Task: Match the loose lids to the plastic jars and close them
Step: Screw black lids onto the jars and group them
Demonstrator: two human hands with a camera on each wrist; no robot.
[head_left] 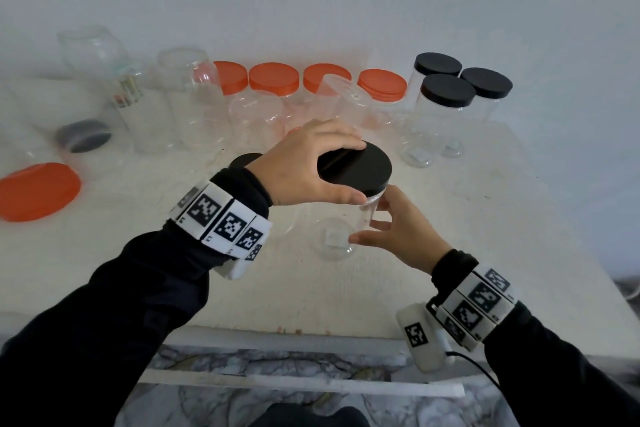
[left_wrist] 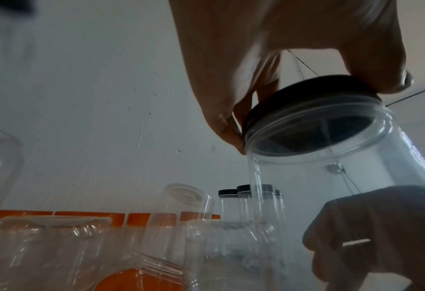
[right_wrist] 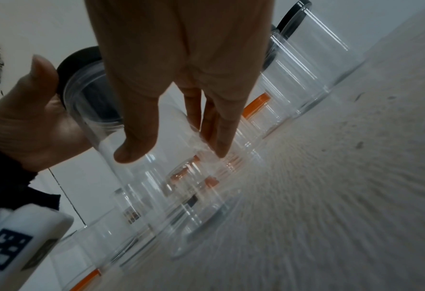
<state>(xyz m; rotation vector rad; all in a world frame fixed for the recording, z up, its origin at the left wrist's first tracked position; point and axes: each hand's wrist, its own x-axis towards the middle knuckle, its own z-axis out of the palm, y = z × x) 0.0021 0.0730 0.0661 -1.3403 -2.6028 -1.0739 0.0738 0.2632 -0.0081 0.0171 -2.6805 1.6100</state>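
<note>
A clear plastic jar (head_left: pixel 336 236) stands near the table's middle, and a black lid (head_left: pixel 360 166) sits on its mouth. My left hand (head_left: pixel 311 163) grips that black lid (left_wrist: pixel 306 98) from above, thumb on the near rim and fingers on the far rim. My right hand (head_left: pixel 388 229) holds the jar's wall from the right, thumb low in front, fingers round the side. In the right wrist view the thumb and fingers (right_wrist: pixel 216 126) lie along the clear jar (right_wrist: pixel 156 157). Another black lid (head_left: pixel 242 159) peeks out behind my left wrist.
Along the wall stand jars with orange lids (head_left: pixel 273 78) and three with black lids (head_left: pixel 446 90). Open clear jars (head_left: pixel 187 97) stand and lie at left. A loose orange lid (head_left: pixel 38 191) and a grey-black lid (head_left: pixel 83 135) lie at far left. The table edge (head_left: pixel 277 333) is near me.
</note>
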